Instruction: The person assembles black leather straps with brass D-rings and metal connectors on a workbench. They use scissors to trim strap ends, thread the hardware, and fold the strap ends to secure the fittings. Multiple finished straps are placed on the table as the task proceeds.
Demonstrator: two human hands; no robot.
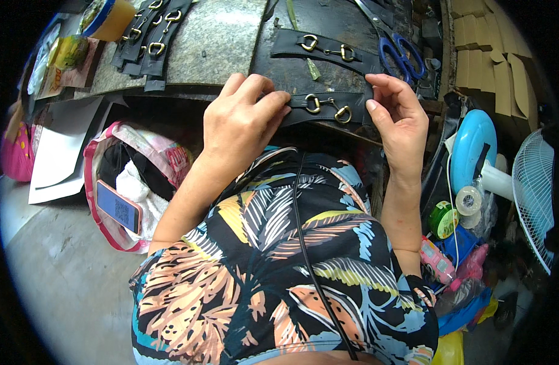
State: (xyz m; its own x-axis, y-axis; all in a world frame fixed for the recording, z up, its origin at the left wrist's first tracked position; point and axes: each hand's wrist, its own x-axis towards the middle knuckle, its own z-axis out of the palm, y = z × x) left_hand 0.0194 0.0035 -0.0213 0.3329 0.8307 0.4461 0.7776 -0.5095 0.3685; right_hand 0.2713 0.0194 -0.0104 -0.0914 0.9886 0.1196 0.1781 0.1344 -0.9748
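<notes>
A short black leather strap with a gold-coloured horsebit-style buckle lies across the front edge of the workbench. At its left end my left hand is closed, the fingers curled over the strap and hiding that end. My right hand holds the right end, thumb and forefinger at its corners. Just beyond lies a similar black strap with the same gold hardware. Between the two straps sits a small greenish scrap.
Blue-handled scissors lie at the far right of the bench. Several finished-looking straps are piled at the far left, near a tub. A bag with a phone stands at left; a fan and cardboard pieces are at right.
</notes>
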